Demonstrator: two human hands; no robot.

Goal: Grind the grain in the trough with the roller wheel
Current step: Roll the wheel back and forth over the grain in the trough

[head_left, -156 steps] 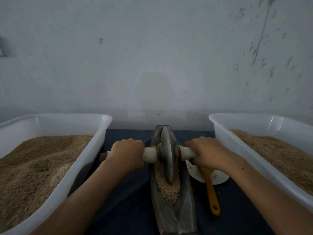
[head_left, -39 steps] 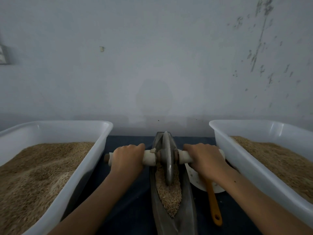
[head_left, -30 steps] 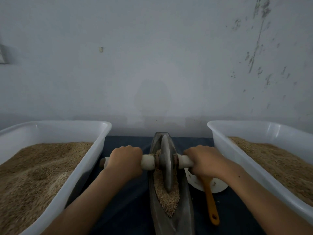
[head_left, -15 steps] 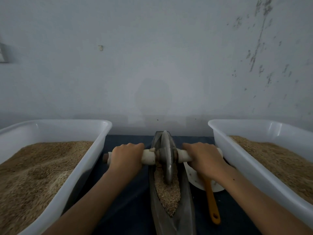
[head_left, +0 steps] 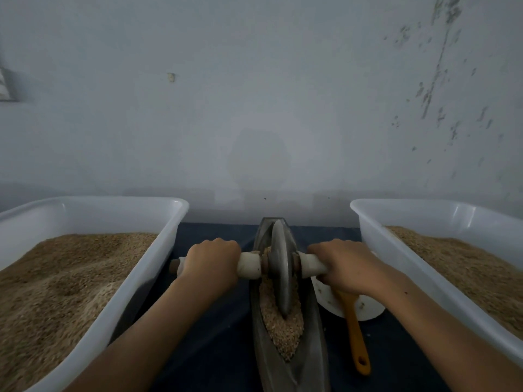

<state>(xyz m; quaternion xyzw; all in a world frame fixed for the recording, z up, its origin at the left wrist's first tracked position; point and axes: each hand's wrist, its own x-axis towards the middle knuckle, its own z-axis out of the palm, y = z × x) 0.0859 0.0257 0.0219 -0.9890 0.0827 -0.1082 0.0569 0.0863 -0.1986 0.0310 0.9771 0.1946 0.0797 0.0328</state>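
Clasping the crosswise axle, left hand (head_left: 211, 261) and right hand (head_left: 346, 267) hold the roller wheel (head_left: 280, 274) upright along the trough (head_left: 312, 352).

Dim light, pale scuffed wall (head_left: 254, 94), dark blue tabletop (head_left: 215, 329)

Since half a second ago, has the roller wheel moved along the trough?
Yes. The roller wheel has rolled slightly back toward the person, judged against the far tip of the trough.
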